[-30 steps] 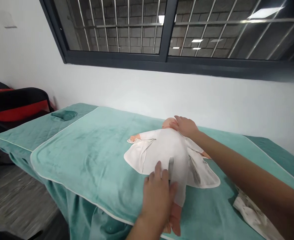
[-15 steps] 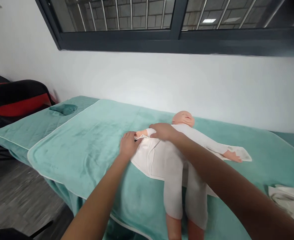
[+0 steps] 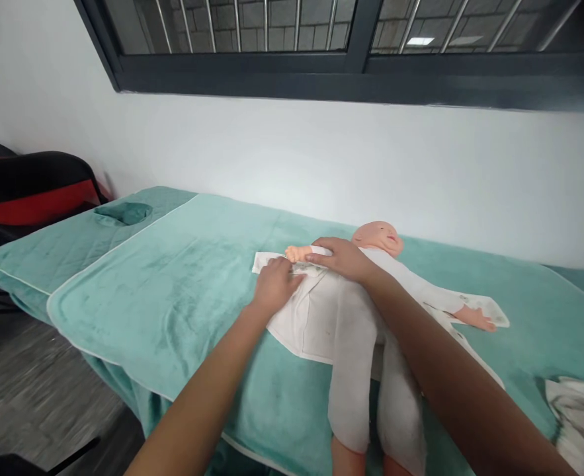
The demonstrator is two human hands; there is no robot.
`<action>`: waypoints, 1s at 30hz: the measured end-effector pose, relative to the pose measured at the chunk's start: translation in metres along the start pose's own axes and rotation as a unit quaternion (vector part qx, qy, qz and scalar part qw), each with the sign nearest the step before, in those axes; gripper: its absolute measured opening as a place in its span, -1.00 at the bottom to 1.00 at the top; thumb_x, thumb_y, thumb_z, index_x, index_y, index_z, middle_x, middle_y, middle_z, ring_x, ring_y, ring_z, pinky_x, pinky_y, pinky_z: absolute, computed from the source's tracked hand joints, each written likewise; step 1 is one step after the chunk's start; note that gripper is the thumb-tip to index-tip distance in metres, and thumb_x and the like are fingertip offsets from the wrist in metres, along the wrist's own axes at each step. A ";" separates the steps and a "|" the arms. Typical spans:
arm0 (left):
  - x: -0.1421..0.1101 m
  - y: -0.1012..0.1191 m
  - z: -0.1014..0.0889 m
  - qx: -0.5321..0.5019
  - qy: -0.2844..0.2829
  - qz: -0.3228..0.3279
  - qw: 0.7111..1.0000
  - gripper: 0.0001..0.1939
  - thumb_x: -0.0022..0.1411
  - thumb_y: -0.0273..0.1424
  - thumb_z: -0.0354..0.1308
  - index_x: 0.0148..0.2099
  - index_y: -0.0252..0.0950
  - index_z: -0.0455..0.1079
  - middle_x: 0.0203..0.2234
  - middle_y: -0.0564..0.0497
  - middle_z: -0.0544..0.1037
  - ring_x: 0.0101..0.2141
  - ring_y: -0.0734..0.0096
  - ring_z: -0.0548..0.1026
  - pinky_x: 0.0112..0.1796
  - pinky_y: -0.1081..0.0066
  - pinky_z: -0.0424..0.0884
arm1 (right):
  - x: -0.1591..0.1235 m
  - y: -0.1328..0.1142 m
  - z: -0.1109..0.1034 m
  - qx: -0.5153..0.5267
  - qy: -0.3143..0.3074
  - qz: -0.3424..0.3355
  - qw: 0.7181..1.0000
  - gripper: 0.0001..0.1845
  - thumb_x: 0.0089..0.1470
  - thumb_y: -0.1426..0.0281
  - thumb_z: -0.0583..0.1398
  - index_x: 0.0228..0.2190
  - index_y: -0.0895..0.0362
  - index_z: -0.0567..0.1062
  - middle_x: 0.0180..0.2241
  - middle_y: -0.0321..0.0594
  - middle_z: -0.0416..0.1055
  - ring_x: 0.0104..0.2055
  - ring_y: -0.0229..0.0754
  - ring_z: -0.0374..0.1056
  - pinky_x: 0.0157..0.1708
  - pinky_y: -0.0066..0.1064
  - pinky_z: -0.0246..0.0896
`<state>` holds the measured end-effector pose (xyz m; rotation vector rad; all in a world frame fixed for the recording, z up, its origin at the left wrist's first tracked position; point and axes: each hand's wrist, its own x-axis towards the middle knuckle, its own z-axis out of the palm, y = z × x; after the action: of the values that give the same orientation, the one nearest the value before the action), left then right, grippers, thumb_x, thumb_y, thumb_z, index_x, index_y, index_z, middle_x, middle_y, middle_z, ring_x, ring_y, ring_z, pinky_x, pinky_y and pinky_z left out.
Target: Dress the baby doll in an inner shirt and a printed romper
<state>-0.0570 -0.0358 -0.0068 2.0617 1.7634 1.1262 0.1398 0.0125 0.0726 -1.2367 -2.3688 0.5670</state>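
Note:
A baby doll [image 3: 354,370] in white long-sleeved clothing lies on its back, head toward the wall. Beneath it is spread a white garment [image 3: 299,327], whose patterned sleeve [image 3: 262,260] extends left under the doll's bare hand [image 3: 296,254]. My left hand [image 3: 274,287] is closed on that sleeve's edge, just below the doll's hand. Over the doll's upper arm on the same side, my right hand [image 3: 344,258] has its thumb and fingers around the white-clad arm. The doll's other arm [image 3: 475,317] rests outstretched on the garment's far sleeve. My right forearm hides part of its torso.
A teal padded cover [image 3: 172,297] lies over the bed, with a face hole [image 3: 125,213] at its left end. Crumpled white cloth [image 3: 582,416] is at the right. Black-and-red chairs [image 3: 38,192] stand left, and a wall [image 3: 272,152] with a window runs behind.
The sleeve's end now lies extended flat to the left beyond the doll's hand, where it was bunched near it. My left hand has shifted slightly right and down. The view has moved a little.

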 end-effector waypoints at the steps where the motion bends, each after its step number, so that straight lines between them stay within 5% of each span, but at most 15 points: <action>1: -0.001 0.005 0.004 -0.037 -0.026 -0.011 0.999 -0.83 0.12 -0.34 0.23 -0.20 -0.23 0.48 -0.21 -0.11 0.56 -0.05 0.07 0.45 0.00 0.18 0.31 | 0.000 0.001 -0.001 -0.005 -0.018 -0.002 1.000 -0.51 0.11 -0.10 0.14 -0.30 0.03 0.57 -0.24 -0.26 0.55 -0.18 -0.06 0.40 -0.19 -0.30 0.21; 6: 0.004 0.004 0.001 -0.153 0.012 -0.115 0.981 -0.76 0.22 -0.23 0.09 -0.35 -0.27 0.45 -0.42 -0.03 0.55 -0.32 0.25 0.48 -0.25 0.31 0.35 | 0.000 0.005 0.000 -0.060 -0.116 -0.004 0.991 -0.52 0.00 -0.13 0.22 -0.22 -0.08 0.62 -0.14 -0.29 0.55 -0.12 0.00 0.42 -0.19 -0.32 0.22; 11: -0.001 0.005 -0.011 -0.221 0.047 -0.151 0.962 -0.69 0.25 -0.17 0.05 -0.36 -0.29 0.41 -0.44 0.03 0.53 -0.39 0.39 0.44 -0.32 0.41 0.35 | 0.006 0.006 0.012 -0.172 -0.103 0.023 0.979 -0.47 -0.01 -0.18 0.19 -0.21 -0.08 0.62 -0.19 -0.20 0.56 -0.11 0.06 0.41 -0.23 -0.29 0.19; 18: -0.029 0.064 0.014 -0.307 0.060 -0.154 0.937 -0.74 0.27 -0.25 0.10 -0.40 -0.29 0.36 -0.49 0.09 0.45 -0.38 0.44 0.37 -0.28 0.45 0.28 | 0.004 0.002 0.019 -0.286 -0.077 0.011 0.955 -0.80 0.08 0.23 0.21 -0.33 0.07 0.57 -0.26 -0.08 0.55 -0.15 0.03 0.40 -0.16 -0.23 0.13; 24: -0.020 0.122 0.018 -0.354 0.094 -0.170 0.915 -0.77 0.29 -0.27 0.09 -0.38 -0.28 0.32 -0.46 0.08 0.44 -0.37 0.45 0.36 -0.29 0.47 0.29 | 0.002 0.002 0.017 -0.261 -0.009 0.028 0.965 -0.86 0.10 0.49 0.11 -0.32 0.17 0.48 -0.26 0.03 0.51 -0.14 0.06 0.37 -0.13 -0.18 0.13; 28: -0.016 0.129 0.016 -0.354 0.069 -0.150 0.920 -0.78 0.28 -0.27 0.08 -0.36 -0.29 0.36 -0.44 0.06 0.46 -0.35 0.44 0.38 -0.25 0.45 0.30 | -0.022 0.005 -0.001 -0.199 0.051 0.005 0.979 -0.84 0.16 0.41 0.10 -0.25 0.11 0.47 -0.20 -0.06 0.51 -0.12 -0.01 0.37 -0.09 -0.27 0.18; 30: -0.016 0.126 0.014 -0.343 0.051 -0.145 0.926 -0.77 0.28 -0.27 0.07 -0.34 -0.29 0.41 -0.43 0.06 0.47 -0.34 0.42 0.39 -0.24 0.45 0.30 | -0.051 0.019 -0.013 -0.159 0.140 0.032 0.977 -0.72 0.28 0.31 -0.02 -0.15 0.10 0.44 -0.11 -0.02 0.49 -0.06 -0.03 0.35 -0.07 -0.30 0.20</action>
<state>0.0474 -0.0791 0.0518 1.3037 1.3651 1.4946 0.1858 -0.0180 0.0649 -1.4257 -2.2405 0.0231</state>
